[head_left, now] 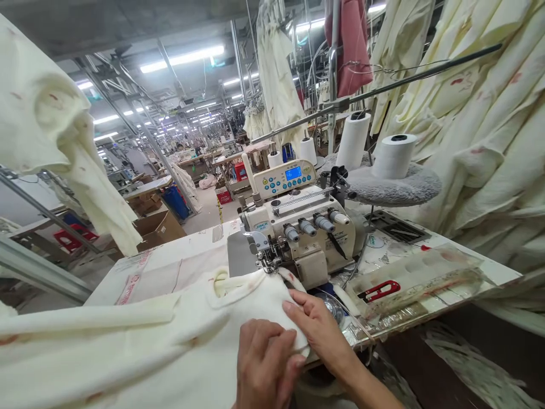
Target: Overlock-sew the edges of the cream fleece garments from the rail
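Note:
A cream garment (pixel 170 346) with small reddish marks lies across the table, its edge under the presser foot of a white overlock sewing machine (pixel 313 267). My left hand (pixel 266 360) is closed on the cloth at the near side, fingers curled over it. Just to its right, my right hand (pixel 317 326) pinches the garment's edge between thumb and fingers, close to the front of the machine. A neck-like opening (pixel 221 284) of the garment shows left of the needle area. The cloth under my fingertips is partly hidden.
Red thread snips (pixel 381 291) lie in a clear plastic tray (pixel 426 278) on the right. Thread cones (pixel 394 156) stand behind the machine on a grey fuzzy pad (pixel 395 184). Cream garments (pixel 481 153) hang at right, another garment (pixel 55 113) at left. A cardboard box (pixel 159 230) sits beyond the table.

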Tool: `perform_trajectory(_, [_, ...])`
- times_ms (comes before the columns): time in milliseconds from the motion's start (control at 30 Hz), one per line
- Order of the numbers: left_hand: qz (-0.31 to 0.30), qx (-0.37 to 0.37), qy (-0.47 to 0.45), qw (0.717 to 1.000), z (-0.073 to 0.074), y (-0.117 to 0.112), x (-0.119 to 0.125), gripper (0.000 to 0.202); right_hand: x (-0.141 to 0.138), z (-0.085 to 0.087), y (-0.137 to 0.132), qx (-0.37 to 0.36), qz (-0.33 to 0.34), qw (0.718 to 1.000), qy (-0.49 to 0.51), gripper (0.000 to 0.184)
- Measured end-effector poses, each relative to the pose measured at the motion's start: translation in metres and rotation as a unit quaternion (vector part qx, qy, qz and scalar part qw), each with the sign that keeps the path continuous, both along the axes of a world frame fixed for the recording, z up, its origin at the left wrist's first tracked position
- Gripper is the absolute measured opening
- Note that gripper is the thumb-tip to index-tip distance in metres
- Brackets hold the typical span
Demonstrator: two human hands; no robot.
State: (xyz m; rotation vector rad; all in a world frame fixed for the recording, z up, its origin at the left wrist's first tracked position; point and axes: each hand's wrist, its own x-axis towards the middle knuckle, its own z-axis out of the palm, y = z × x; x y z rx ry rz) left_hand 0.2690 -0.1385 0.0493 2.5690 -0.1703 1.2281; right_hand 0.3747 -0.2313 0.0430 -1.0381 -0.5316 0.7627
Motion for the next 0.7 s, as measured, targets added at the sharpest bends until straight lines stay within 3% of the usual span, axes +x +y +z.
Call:
perform_trajectory(100, [0.045, -0.014, 0.063, 0.997, 0.02, 0.015, 0.014, 0.023, 0.007, 0.004, -0.007, 0.002, -0.008, 0.999, -0.031, 0.045])
perform_trajectory(167, [0.082, 0.015, 0.105, 0.991, 0.024, 0.021, 0.026, 0.026, 0.01, -0.001, -0.009, -0.015, -0.031, 0.998, -0.044, 0.05])
perform_trajectory(333, [0.143, 0.081, 0.16, 0.973, 0.016, 0.02, 0.042, 0.033, 0.002, -0.028, -0.007, -0.036, -0.058, 0.998, 0.012, 0.069])
perform_trajectory(433, [0.147, 0.087, 0.16, 0.972, 0.018, 0.02, 0.043, 0.036, -0.002, -0.038, -0.004, -0.028, -0.054, 0.996, 0.066, 0.063])
perform_trajectory(567, [0.138, 0.106, 0.143, 0.974, 0.019, 0.021, 0.038, 0.035, 0.0, -0.034, -0.003, -0.032, -0.01, 0.995, 0.09, 0.047])
perform_trajectory(700, [0.082, 0.105, 0.062, 0.989, -0.007, 0.016, 0.021, 0.035, 0.003, -0.022, -0.007, -0.029, 0.003, 0.997, 0.074, 0.043])
